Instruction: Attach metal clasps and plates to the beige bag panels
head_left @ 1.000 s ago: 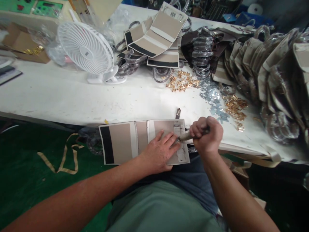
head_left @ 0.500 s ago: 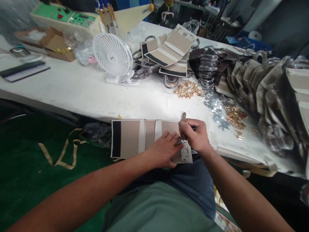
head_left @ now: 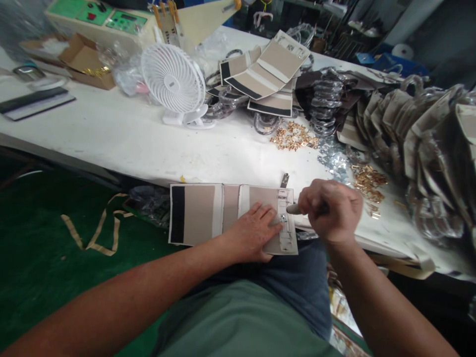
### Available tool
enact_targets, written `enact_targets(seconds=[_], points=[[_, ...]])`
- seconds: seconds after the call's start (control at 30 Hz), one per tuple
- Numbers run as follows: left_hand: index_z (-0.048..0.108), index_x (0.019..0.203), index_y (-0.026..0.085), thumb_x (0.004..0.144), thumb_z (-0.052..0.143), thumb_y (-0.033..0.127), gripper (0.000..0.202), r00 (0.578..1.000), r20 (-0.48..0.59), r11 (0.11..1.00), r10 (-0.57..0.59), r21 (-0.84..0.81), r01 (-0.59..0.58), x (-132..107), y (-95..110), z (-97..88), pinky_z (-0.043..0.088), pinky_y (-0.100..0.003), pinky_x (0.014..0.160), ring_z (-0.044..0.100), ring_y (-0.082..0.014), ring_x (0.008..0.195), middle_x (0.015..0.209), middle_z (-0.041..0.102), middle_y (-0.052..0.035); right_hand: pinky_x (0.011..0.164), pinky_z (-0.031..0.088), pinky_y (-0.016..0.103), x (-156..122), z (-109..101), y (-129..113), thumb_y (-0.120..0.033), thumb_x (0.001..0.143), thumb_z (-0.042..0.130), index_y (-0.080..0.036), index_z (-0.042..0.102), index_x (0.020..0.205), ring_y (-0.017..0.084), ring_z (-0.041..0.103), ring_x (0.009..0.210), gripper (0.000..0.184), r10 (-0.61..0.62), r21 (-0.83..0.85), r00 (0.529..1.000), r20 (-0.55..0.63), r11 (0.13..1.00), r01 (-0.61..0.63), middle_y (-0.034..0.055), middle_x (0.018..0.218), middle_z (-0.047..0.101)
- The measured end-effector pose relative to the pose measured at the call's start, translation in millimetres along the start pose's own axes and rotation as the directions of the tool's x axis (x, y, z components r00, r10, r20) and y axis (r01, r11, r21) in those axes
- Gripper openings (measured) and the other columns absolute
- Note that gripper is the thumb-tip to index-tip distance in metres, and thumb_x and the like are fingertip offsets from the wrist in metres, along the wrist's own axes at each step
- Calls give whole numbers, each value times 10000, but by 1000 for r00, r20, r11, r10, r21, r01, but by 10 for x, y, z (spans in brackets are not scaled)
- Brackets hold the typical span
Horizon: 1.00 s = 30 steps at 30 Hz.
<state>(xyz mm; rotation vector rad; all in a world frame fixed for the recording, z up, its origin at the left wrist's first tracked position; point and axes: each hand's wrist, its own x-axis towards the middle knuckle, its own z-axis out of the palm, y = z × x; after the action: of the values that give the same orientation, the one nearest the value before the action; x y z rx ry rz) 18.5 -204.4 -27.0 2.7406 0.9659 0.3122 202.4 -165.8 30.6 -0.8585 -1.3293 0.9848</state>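
A beige panel [head_left: 199, 210] with a black strip and white bands lies at the table's front edge, over my lap. My left hand [head_left: 256, 230] rests flat on its right part, fingers stretched out. Along the panel's right end runs a pale strip with cutouts, and a small metal fitting [head_left: 283, 218] sits there. My right hand [head_left: 330, 208], slightly blurred, is closed round a small hand tool [head_left: 293, 209]. Its rounded greyish end points left, just over the strip; the rest is hidden in the fist. A narrow metal piece [head_left: 284, 180] sticks out beyond the panel's far edge.
Gold-coloured clasps [head_left: 293, 136], silver metal plates [head_left: 336, 161] and more gold pieces [head_left: 370, 181] lie on the white table [head_left: 122, 144]. A white fan [head_left: 173, 79] stands behind. Beige panels [head_left: 273, 64] are piled at the back; bag pieces with wrapped handles [head_left: 397, 119] crowd the right.
My right hand has moved right, off the panel's strip, and turned, bringing the tool's rounded end into view. The fitting on the strip is now uncovered. My left hand has stayed in place.
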Motion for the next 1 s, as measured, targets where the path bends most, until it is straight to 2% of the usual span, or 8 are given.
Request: enact_targets(seconds=[0.07, 0.27, 0.37, 0.47, 0.6, 0.73, 0.83, 1.0], points=[[564, 1471, 155, 804, 783, 578, 819, 1000, 6, 1000, -1, -1, 1, 5, -1, -8, 172, -551, 1300, 375, -410, 1467, 1507, 498, -224, 454, 370, 304, -35, 21, 38, -459, 972, 636, -242, 543, 557, 145, 452, 446, 477, -16, 10, 999, -34, 1000, 16, -16, 513, 471], [550, 1485, 185, 818, 766, 573, 801, 998, 41, 999, -39, 29, 38, -23, 66, -62, 144, -618, 1293, 347, -408, 1497, 1515, 506, -204, 469, 383, 296, -120, -59, 75, -438, 982, 632, -227, 526, 551, 138, 475, 473, 492, 87, -108, 996, 23, 991, -84, -13, 517, 483], [523, 1511, 181, 818, 766, 551, 823, 997, 43, 997, -65, 46, 63, -36, 108, -38, 122, -637, 1291, 313, -414, 1526, 1567, 467, -207, 412, 359, 279, -118, -140, -4, -413, 959, 648, -227, 517, 566, 115, 414, 408, 454, 56, 66, 994, -96, 997, -50, -40, 515, 439], [535, 1506, 187, 825, 755, 542, 799, 997, 20, 997, -70, 35, 70, -24, 118, -4, 117, -638, 1293, 315, -407, 1534, 1593, 453, -199, 379, 329, 252, -111, -179, 2, -432, 932, 654, -224, 453, 567, 85, 339, 370, 466, 100, 222, 979, -177, 973, -60, -68, 525, 377], [567, 1486, 182, 819, 759, 541, 781, 999, 13, 998, -51, 28, 50, 4, 83, 1, 127, -632, 1295, 317, -397, 1541, 1588, 475, -192, 375, 310, 230, -103, -231, 141, -476, 900, 633, -224, 388, 590, 71, 275, 373, 469, 205, 330, 943, -263, 937, -112, -84, 520, 301], [587, 1468, 176, 821, 762, 538, 762, 999, 18, 999, -33, 21, 32, 18, 37, -19, 139, -631, 1294, 336, -393, 1535, 1594, 477, -192, 383, 307, 227, -129, -220, 206, -443, 889, 633, -223, 397, 597, 69, 275, 375, 435, 231, 409, 924, -306, 908, -92, -87, 517, 293], [600, 1450, 169, 827, 759, 530, 738, 1000, 9, 1000, -25, 14, 25, 17, 16, -23, 147, -625, 1295, 359, -397, 1523, 1586, 491, -190, 382, 304, 247, -190, -120, 184, -383, 897, 639, -220, 445, 582, 75, 316, 374, 404, 183, 375, 934, -307, 925, -58, -76, 527, 339], [597, 1445, 140, 849, 734, 532, 726, 1000, -8, 1000, -10, -3, 10, -8, 0, 7, 145, -631, 1296, 345, -397, 1535, 1590, 491, -203, 413, 327, 283, -312, -5, 150, -349, 961, 627, -222, 517, 590, 106, 408, 402, 408, 41, 146, 970, -239, 989, -6, -46, 537, 432]])
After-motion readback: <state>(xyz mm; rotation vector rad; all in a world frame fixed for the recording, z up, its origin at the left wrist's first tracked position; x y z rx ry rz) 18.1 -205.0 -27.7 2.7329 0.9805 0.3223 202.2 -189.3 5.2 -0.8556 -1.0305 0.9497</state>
